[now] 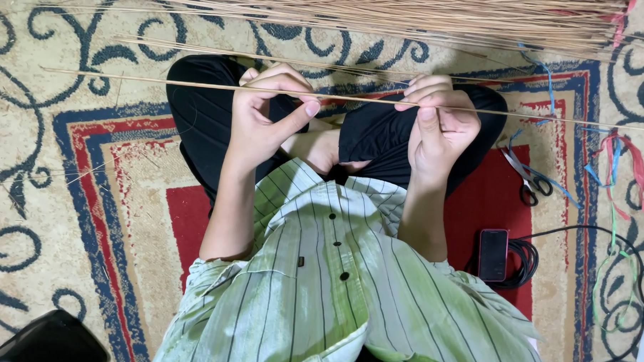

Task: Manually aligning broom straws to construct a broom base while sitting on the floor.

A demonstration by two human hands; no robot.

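Both hands are pinching 1 long thin stick held level across the lap, over the crossed legs in black trousers. The left hand has its fingers closed on it with the thumb pressing up from below, and the right hand grips it too, fingers curled over the top. The stick is so thin its ends fade out against the rug, so I can't tell exactly where they stop. A big pile of sticks at the far side is cut off by the top edge. On the right lie scissors, a dark phone next to a black cable coil, and some coloured ribbons. A black thing at the near left is cropped; can't make it out.
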